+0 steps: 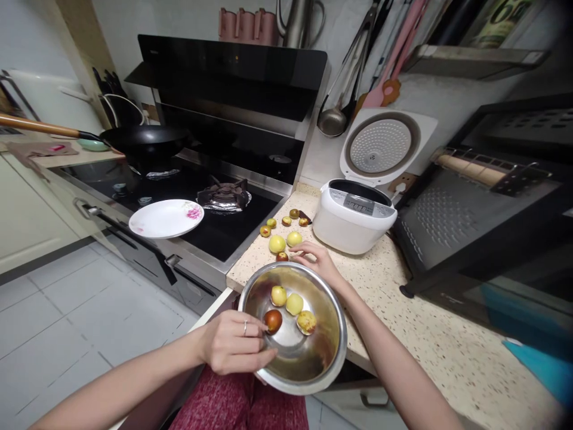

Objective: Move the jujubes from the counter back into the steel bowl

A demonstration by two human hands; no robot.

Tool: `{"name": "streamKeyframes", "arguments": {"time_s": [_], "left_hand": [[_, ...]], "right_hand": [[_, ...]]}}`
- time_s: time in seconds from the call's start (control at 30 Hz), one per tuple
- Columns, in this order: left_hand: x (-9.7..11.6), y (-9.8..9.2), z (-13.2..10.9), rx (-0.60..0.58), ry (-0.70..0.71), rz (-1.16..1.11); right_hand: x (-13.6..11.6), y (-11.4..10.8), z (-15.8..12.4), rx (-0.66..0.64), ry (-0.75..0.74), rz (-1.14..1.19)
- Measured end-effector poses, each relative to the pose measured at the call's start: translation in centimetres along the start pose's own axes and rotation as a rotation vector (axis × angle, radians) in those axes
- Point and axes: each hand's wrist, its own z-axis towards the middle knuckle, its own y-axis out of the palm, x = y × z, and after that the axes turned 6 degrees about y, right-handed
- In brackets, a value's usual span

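A steel bowl (308, 373) is at the counter's front edge, with several yellow-green and brown fruits in it. My left hand (237, 343) is at the bowl's left rim, its fingers wrapped over the rim and reaching toward a dark brown fruit (273, 321). Beyond the bowl, my right hand (316, 261) is over the counter, fingers bent and apart, close to a yellow-green fruit (294, 239) and a small brown fruit (282, 257). Another yellow-green fruit (277, 244) and several smaller ones lie behind, left of the rice cooker.
The open rice cooker (353, 221) stands on the speckled counter (447, 358). A floral plate (165, 219) rests at the stove's front edge, near a burner (224, 194). A black pan (147, 138) is at the back left. A dark oven (483, 227) stands at right.
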Motion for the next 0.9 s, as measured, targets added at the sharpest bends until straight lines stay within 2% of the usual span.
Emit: {"name": "streamKeyframes", "arguments": {"time_s": [0.1, 0.23, 0.43, 0.57, 0.73, 0.9], "left_hand": [[-0.3, -0.2, 0.1, 0.0, 0.001, -0.045], [-0.4, -0.4, 0.2, 0.001, -0.008, -0.079], [-0.4, -0.5, 0.3, -0.008, -0.025, -0.096], [-0.5, -0.7, 0.4, -0.012, -0.025, -0.105], [-0.6, -0.7, 0.1, -0.008, -0.031, -0.124], [-0.7, -0.5, -0.2, 0.002, -0.047, -0.128]], "right_hand": [[0.3, 0.3, -0.1, -0.098, -0.056, -0.03], [0.0, 0.7, -0.3, -0.178, -0.05, -0.151], [-1.2, 0.9, -0.1, -0.188, -0.056, -0.223], [-1.1, 0.9, -0.2, -0.204, -0.047, -0.209], [0.0, 0.9, -0.2, -0.163, -0.099, -0.191], [0.6, 0.0, -0.1, 0.02, -0.197, -0.203]]}}
